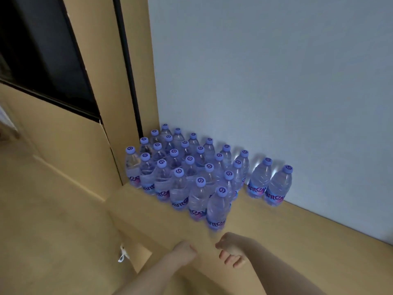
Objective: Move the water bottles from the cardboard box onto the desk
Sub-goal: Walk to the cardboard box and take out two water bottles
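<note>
a crowd of clear plastic water bottles with lilac screw caps [187, 167] stands upright on the pale tan wooden counter [276, 235], packed in rough diagonal rows into the corner where a grey-white wall [265, 81] meets a tan wooden upright post [106, 71]. two more of the same bottles [270, 184] stand a little apart to the right, against the wall. the nearest bottle [217, 209] is at the tip of the cluster, close to the counter's front edge. the cardboard box is not in view.

both hands hover low over the front of the counter, holding nothing. the left hand [184, 251] has its fingers curled in loosely; the right hand [230, 251] is also loosely curled, fingertips pointing down, just in front of the nearest bottle.

judging from this, the main risk is the tight packing — a bottle set down hard against the rows, or a sleeve or wrist brushing the front one, could tip it and set off its neighbours. the front bottle also sits near the edge, so a knock toward the person could send it off the counter. space in the corner is running short, so further bottles would need to go to the right.

the labels are pink and blue with purple lettering; only fragments read, something like "ante" — the full brand name is not legible. each cap carries a small swirl mark.
</note>
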Available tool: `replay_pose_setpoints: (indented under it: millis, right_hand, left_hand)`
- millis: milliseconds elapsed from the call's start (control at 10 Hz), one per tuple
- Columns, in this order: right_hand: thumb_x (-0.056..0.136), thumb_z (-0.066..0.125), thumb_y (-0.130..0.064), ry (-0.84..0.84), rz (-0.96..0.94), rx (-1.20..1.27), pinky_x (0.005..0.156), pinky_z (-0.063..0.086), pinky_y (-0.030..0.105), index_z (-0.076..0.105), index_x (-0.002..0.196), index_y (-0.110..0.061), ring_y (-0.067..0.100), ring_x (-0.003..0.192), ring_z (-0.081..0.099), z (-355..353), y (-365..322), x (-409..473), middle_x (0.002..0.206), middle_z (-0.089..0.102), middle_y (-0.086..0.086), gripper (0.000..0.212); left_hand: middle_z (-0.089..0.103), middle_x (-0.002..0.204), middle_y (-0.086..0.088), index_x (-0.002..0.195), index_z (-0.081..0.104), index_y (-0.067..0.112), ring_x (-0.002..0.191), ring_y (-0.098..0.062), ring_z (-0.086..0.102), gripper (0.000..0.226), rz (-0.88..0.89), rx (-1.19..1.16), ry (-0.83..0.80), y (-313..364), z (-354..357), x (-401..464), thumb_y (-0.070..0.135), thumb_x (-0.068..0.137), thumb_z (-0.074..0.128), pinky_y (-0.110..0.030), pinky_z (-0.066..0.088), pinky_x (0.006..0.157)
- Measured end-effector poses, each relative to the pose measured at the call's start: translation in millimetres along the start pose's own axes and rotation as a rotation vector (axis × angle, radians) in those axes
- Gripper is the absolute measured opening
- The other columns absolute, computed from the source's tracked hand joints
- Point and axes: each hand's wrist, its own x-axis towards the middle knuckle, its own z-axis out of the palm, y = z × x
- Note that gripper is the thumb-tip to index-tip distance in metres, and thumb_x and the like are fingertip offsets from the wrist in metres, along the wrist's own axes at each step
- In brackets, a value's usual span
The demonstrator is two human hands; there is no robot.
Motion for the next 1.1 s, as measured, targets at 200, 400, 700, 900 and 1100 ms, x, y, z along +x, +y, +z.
replay_pose_setpoints:
  millis: [200,400,700,900,1100]
  right_hand:
    - [0.096,0.041,-0.031,-0.043,-0.070,-0.185,0.075,0.054,0.034,0.047,0.127,-0.010,0.025,0.104,0.066,91.4,-99.5,-1.2,0.115,0.066,0.006,0.037]
    - [0.096,0.045,-0.025,-0.034,-0.264,-0.415,0.080,0.051,0.034,0.058,0.120,-0.006,0.024,0.094,0.065,189.0,-208.0,-3.5,0.112,0.067,0.009,0.033]
    - [0.103,0.033,-0.013,-0.117,-0.559,-0.871,0.077,0.042,0.026,0.055,0.096,-0.006,0.021,0.091,0.052,292.8,-366.1,11.5,0.098,0.053,0.008,0.025]
    - [0.101,0.042,-0.022,-0.099,-0.682,-0.943,0.082,0.043,0.029,0.049,0.132,0.001,0.028,0.110,0.056,334.8,-494.4,55.0,0.127,0.056,0.018,0.039]
    - [0.102,0.043,-0.025,-0.145,-0.763,-1.013,0.103,0.035,0.026,0.038,0.143,0.003,0.028,0.136,0.041,361.5,-636.3,98.9,0.149,0.041,0.017,0.050]
  left_hand:
    - [0.047,0.083,0.002,0.080,0.054,0.013,0.077,-0.015,0.051,0.018,-0.143,-0.086,0.093,-114.4,-67.9,-61.5,0.015,0.094,0.043,-0.019,0.038,0.055]
    - [0.060,0.093,-0.012,0.097,0.061,0.010,0.084,-0.019,0.061,0.018,-0.306,-0.326,0.287,-219.0,-136.7,-137.5,0.015,0.096,0.043,-0.018,0.038,0.044]
    - [0.054,0.098,-0.010,0.093,0.052,0.009,0.097,-0.022,0.055,0.011,-0.661,-0.466,0.614,-369.1,-230.2,-174.5,0.011,0.098,0.042,-0.026,0.044,0.079]
    - [0.052,0.131,-0.013,0.127,0.051,0.003,0.121,-0.026,0.052,0.033,-0.770,-0.471,0.680,-446.6,-318.0,-164.8,0.017,0.100,0.038,-0.026,0.042,0.089]
    - [0.060,0.108,-0.012,0.103,0.060,0.003,0.113,-0.030,0.057,0.021,-0.812,-0.584,0.810,-497.4,-421.7,-142.6,0.015,0.097,0.044,-0.030,0.045,0.087]
